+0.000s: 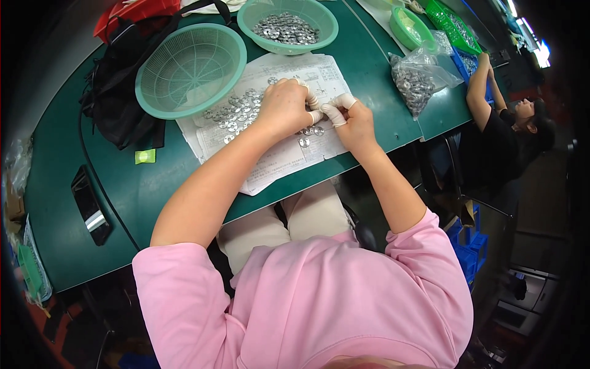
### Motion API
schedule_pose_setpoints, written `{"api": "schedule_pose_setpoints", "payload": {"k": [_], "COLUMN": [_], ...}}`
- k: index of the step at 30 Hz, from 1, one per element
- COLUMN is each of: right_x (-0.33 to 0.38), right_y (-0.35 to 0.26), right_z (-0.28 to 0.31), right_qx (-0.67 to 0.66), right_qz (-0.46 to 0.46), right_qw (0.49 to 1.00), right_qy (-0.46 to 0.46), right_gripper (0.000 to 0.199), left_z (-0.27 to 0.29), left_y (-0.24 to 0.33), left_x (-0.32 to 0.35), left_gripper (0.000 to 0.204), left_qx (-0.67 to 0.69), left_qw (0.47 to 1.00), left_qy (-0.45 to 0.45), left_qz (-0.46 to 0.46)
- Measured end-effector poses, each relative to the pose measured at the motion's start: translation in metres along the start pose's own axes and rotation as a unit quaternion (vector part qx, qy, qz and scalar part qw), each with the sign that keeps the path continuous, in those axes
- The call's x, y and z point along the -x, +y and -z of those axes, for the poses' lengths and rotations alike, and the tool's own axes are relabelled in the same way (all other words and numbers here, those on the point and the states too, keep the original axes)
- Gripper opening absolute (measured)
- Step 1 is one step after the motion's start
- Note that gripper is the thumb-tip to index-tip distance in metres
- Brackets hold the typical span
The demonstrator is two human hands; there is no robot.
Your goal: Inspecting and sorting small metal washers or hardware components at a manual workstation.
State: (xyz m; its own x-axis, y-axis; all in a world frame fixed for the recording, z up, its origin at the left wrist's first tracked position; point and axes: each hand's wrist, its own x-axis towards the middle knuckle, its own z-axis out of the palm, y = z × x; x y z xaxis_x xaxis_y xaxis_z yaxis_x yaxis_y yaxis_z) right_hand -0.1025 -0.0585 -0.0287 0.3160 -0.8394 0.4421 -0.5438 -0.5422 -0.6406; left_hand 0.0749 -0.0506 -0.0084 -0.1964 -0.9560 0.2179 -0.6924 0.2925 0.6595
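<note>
My left hand (287, 109) and my right hand (356, 128) meet over printed paper sheets (276, 169) on the green table. White finger cots cover several fingertips. Both hands are closed, their thumbs and fingers pinched close together; what they hold is hidden between the fingertips. Small round silver metal discs with center holes (243, 111) lie scattered on the paper to the left of my left hand. A few more discs (304, 142) lie just below the fingers, and some are partly covered by the hands.
A green mesh basket (190, 71) stands at the left, beside a black bag (120, 86). Behind the paper, another basket (249, 27) holds many discs. A phone (91, 206) and a green packet (145, 156) lie left; a plastic bag of parts (413, 86) and a seated person (507, 132) are right.
</note>
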Motion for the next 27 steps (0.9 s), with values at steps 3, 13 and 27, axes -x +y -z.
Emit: {"api": "schedule_pose_setpoints", "payload": {"k": [3,13,27], "right_x": [0.000,-0.006,-0.005], "right_y": [0.002,-0.009,-0.003], "right_z": [0.000,0.009,0.005], "right_qx": [-0.033,-0.016,0.017], "right_qz": [-0.020,-0.048,-0.012], "right_qw": [0.999,0.998,0.999], "right_qy": [-0.001,-0.044,-0.037], "right_gripper": [0.015,0.015,0.011], "left_z": [-0.001,-0.001,-0.003], "left_y": [0.000,-0.002,-0.002], "left_x": [0.000,0.000,-0.001], "left_gripper": [0.021,0.020,0.017], "left_qx": [0.003,0.010,0.015], "left_qw": [1.000,1.000,1.000], "left_qy": [0.005,-0.001,-0.001], "left_qz": [-0.004,0.000,0.024]}}
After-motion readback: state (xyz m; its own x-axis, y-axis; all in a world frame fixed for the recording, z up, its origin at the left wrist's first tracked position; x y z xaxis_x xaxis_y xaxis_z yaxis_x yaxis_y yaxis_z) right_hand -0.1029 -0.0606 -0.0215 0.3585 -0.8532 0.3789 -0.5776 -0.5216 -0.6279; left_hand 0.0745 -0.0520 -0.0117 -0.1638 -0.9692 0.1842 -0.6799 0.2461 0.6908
